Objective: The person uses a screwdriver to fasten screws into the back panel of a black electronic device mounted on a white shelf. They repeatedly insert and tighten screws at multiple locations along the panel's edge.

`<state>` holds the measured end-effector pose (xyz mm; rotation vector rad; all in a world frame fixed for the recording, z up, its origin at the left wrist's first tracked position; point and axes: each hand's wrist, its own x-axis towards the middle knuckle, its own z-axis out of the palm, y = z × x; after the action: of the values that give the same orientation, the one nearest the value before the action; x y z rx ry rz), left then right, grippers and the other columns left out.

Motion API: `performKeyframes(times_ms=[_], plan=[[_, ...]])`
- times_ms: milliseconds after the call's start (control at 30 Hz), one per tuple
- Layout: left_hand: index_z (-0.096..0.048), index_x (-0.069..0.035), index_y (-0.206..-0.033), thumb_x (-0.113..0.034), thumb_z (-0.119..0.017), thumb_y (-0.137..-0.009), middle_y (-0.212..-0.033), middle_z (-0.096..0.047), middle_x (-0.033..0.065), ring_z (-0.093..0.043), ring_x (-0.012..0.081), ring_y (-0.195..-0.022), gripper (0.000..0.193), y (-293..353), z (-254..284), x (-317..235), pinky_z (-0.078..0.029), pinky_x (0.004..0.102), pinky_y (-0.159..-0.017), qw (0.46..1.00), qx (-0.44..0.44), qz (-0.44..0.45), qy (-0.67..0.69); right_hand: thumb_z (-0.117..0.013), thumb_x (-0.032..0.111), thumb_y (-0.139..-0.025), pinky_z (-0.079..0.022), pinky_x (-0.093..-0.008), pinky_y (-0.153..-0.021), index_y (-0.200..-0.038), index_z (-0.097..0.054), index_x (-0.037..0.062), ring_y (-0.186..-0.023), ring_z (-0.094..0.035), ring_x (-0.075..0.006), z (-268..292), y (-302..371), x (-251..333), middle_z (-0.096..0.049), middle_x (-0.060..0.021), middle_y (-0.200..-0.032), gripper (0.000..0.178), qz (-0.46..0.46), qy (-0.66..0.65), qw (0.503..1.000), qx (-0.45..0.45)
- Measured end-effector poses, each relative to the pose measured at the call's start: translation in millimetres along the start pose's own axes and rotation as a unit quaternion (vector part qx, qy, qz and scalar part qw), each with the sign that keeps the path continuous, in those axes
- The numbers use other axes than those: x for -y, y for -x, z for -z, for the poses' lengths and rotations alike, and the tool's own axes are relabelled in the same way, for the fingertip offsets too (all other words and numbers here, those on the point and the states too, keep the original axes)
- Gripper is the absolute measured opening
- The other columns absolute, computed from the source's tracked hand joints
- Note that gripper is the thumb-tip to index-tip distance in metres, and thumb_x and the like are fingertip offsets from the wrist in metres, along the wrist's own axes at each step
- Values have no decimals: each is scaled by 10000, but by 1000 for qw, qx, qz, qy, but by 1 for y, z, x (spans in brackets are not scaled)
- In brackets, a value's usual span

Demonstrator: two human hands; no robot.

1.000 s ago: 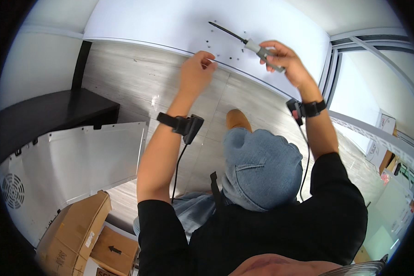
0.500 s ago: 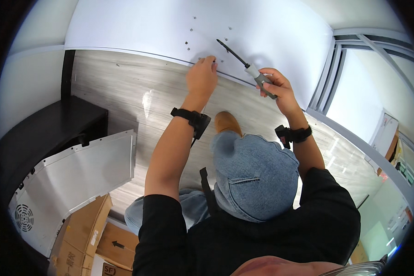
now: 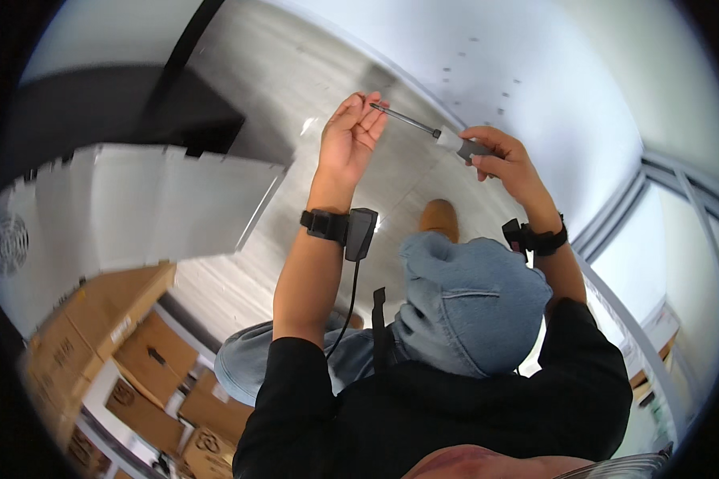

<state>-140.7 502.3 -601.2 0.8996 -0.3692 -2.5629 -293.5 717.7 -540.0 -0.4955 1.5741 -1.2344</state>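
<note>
Holding the screwdriver [image 3: 449, 140] in the right hand [image 3: 510, 164], steady its tip lightly by the loosely curled fingers of the left hand [image 3: 347, 150]; cannot tell if pinching anything.

Open strip of pale grey wood-look floor [image 3: 403, 177] above ctr, btwn L hand [image 3: 350, 142] and R hand [image 3: 506, 162]; grey-handled metal screwdriver [image 3: 449, 141] bars its top. Rounded tan shoe [image 3: 438, 219] juts in at ctr. Bent silver sheet-metal panel [image 3: 144, 207] blocks mid-left; flat white panel [image 3: 551, 104], upper rt.
</note>
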Motion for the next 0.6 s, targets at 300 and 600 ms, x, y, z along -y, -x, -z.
performKeyframes(times_ms=[300,600], plan=[[-557,-6,-951,-95,-467,-944,-1053,-603,134,-575,287,-1068,127,75,69,-70,-511,377,-911,981,-17,-117,153,-554,54,-804,-370,-213,-543,-1121,-598,79,-569,-458,-71,-97,-71,45,-549,-13,-757,321,-33,108,979,172],[-547,22,-973,-78,-459,-942,-1038,-597,158,-582,315,-1043,137,102,117,-80,-533,372,-900,961,-67,-189,190,-557,83,-818,-363,-207,-543,-1119,-602,98,-592,-455,-59,-145,-99,44,-544,-3,-759,305,-14,186,949,252]])
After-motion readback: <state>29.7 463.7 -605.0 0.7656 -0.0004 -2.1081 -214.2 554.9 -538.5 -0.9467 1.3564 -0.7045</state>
